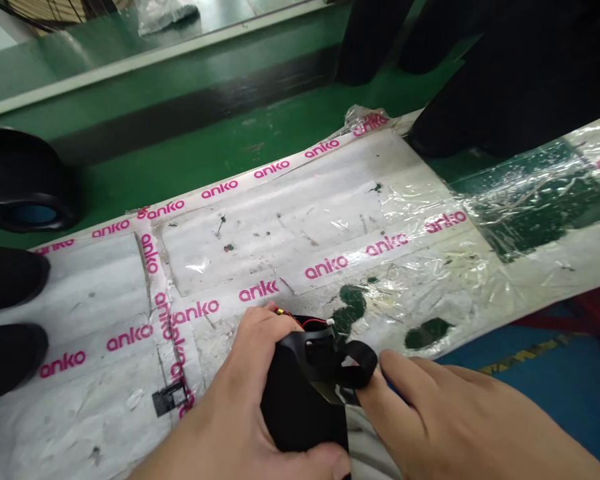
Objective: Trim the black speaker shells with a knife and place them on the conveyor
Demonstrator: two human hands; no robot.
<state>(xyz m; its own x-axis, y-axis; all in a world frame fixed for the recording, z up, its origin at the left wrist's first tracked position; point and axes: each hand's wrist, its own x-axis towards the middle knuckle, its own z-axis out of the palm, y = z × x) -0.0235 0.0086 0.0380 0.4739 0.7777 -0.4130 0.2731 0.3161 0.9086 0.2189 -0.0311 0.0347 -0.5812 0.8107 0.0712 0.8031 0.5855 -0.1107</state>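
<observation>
My left hand (250,393) is wrapped round a black fabric-covered housing (303,407) near the front edge of the bench. At its open upper end show a grey-black plastic rim, thin red wires (300,321) and a small white connector. My right hand (445,407) pinches a black strap (365,363) that loops out from the housing's top right side. The fingertips of that hand are partly hidden behind the strap. A small black plastic piece (169,399) lies on the bench, left of my left hand.
The bench (280,227) is covered in worn white sheeting, clear film and pink-lettered tape. Dark rounded housings (10,283) stand at the left, one with an open blue-lined end (33,213). More large dark shapes (525,80) are at the upper right. A green surface (220,140) runs behind.
</observation>
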